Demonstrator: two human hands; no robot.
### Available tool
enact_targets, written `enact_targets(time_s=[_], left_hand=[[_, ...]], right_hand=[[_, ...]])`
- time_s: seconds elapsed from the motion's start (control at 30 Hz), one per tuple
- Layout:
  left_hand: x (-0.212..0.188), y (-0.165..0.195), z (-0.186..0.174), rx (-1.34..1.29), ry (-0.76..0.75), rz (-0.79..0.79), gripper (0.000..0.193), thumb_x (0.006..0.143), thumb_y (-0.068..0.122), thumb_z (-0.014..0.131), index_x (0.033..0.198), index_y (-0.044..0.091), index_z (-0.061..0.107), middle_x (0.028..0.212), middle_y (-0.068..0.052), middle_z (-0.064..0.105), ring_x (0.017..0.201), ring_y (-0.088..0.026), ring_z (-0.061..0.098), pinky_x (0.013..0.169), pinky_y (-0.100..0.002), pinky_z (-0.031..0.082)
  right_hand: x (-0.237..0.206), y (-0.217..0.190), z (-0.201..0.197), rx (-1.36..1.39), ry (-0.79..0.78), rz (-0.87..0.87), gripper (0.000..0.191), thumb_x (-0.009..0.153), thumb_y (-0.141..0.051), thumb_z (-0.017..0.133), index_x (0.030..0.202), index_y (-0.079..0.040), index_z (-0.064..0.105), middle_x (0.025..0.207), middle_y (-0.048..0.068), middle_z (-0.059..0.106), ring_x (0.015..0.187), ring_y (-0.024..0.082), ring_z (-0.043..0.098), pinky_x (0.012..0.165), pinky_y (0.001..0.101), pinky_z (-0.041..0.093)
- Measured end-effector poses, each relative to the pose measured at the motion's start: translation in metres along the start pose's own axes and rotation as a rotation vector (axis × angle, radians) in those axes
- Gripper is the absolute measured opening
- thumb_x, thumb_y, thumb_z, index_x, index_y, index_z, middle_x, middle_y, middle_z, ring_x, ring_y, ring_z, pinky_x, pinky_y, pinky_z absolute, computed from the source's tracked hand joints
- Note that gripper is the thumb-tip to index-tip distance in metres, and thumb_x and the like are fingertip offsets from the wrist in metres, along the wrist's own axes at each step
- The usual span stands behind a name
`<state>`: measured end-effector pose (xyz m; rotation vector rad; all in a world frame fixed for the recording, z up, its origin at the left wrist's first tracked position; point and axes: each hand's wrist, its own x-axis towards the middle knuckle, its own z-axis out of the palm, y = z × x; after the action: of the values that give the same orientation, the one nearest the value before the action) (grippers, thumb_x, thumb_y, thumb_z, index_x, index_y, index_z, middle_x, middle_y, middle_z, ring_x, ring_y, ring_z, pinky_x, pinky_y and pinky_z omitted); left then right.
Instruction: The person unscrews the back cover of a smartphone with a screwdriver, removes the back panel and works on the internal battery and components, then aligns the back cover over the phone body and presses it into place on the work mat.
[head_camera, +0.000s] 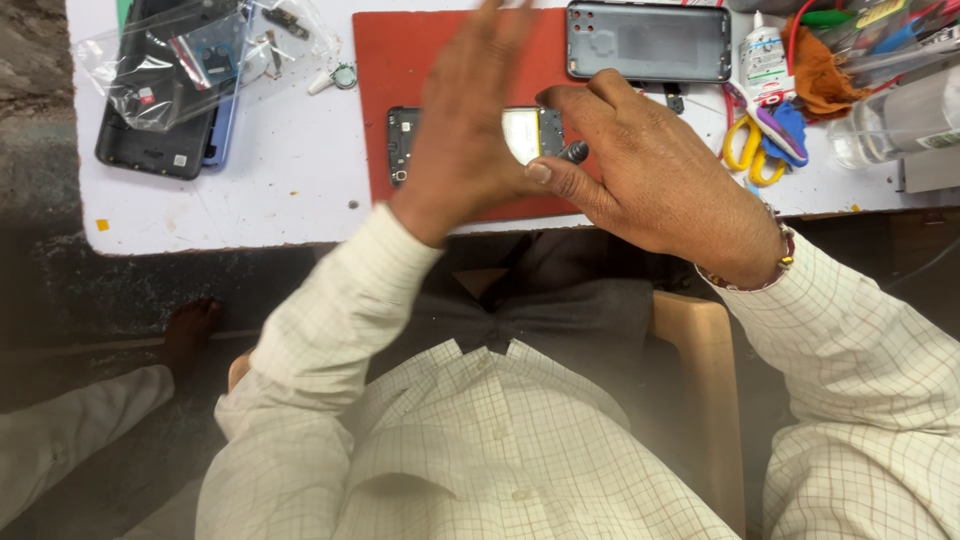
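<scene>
My right hand (650, 170) pinches a small dark tool (573, 152) over the open phone (440, 140) on the red mat (400, 60). My left hand (465, 120) is flat and open above the phone, holding nothing.

white table (280, 190), red mat (400, 60), scissors (748, 150)

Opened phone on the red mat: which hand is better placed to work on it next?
Right. The right hand pinches a dark tool over the opened phone; the left hand is open, blurred and holds nothing.
</scene>
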<state>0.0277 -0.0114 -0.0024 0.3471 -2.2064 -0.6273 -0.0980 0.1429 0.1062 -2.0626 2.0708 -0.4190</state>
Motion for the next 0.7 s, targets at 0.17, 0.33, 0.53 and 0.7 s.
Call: enact_targets(time_s=[0.17, 0.33, 0.53, 0.7], left_hand=[[0.001, 0.003, 0.011, 0.142, -0.038, -0.079, 0.125, 0.069, 0.038, 0.099, 0.164, 0.02, 0.02, 0.161, -0.018, 0.028, 0.15, -0.045, 0.034, 0.128, -0.06, 0.027], [-0.005, 0.001, 0.005, -0.15, -0.185, -0.016, 0.122, 0.068, 0.04, 0.099, 0.162, 0.015, 0.025, 0.165, -0.018, 0.031, 0.15, -0.042, 0.036, 0.126, -0.062, 0.023], [-0.024, -0.004, -0.005, 0.013, -0.434, -0.024, 0.065, 0.077, 0.032, 0.088, 0.133, 0.011, 0.061, 0.15, -0.014, 0.05, 0.143, -0.033, 0.043, 0.121, -0.06, 0.025], [-0.044, -0.011, 0.0, 0.034, -0.359, 0.009, 0.053, 0.087, 0.026, 0.081, 0.134, 0.01, 0.063, 0.15, -0.015, 0.051, 0.143, -0.034, 0.044, 0.121, -0.058, 0.028]], right_hand=[[0.002, 0.003, 0.001, -0.052, 0.083, -0.027, 0.061, 0.111, -0.047, 0.056, 0.14, 0.007, 0.052, 0.113, 0.025, 0.058, 0.094, 0.041, 0.063, 0.081, 0.0495, 0.052], [0.0, 0.007, 0.0, 0.036, 0.01, -0.019, 0.049, 0.096, -0.026, 0.068, 0.134, 0.003, 0.056, 0.114, 0.025, 0.059, 0.093, 0.04, 0.064, 0.077, 0.0471, 0.052], [0.002, 0.003, 0.006, 0.022, 0.034, 0.023, 0.025, 0.093, -0.011, 0.073, 0.117, -0.006, 0.067, 0.107, 0.013, 0.07, 0.092, 0.034, 0.069, 0.079, 0.0449, 0.054], [0.006, 0.004, 0.004, 0.003, 0.018, 0.004, 0.029, 0.087, -0.013, 0.075, 0.113, -0.002, 0.067, 0.089, 0.014, 0.069, 0.077, 0.033, 0.069, 0.064, 0.0452, 0.051]])
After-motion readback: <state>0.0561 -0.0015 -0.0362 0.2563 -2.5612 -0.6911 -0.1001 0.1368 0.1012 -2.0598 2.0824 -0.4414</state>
